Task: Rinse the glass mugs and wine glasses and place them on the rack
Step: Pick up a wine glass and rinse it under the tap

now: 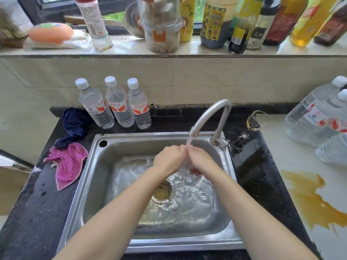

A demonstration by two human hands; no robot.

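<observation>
My left hand (169, 160) and my right hand (201, 160) are held together over the steel sink (221, 229), right under the stream from the tap (210, 117). Their fingers are curled and touch at the top, where the water hits. Water spills down between the palms, and it hides whether anything clear is held there. One wine glass (256, 121) with a little amber liquid stands on the dark counter right of the tap. No mug and no rack are in view.
Three water bottles (120, 104) stand behind the sink, with a pink cloth (68, 167) and a dark cloth (74, 124) at the left. Large water jugs (319, 119) and an amber spill (311, 199) are on the right counter. Sauce bottles (242, 23) line the sill. The drain strainer (163, 192) holds scraps.
</observation>
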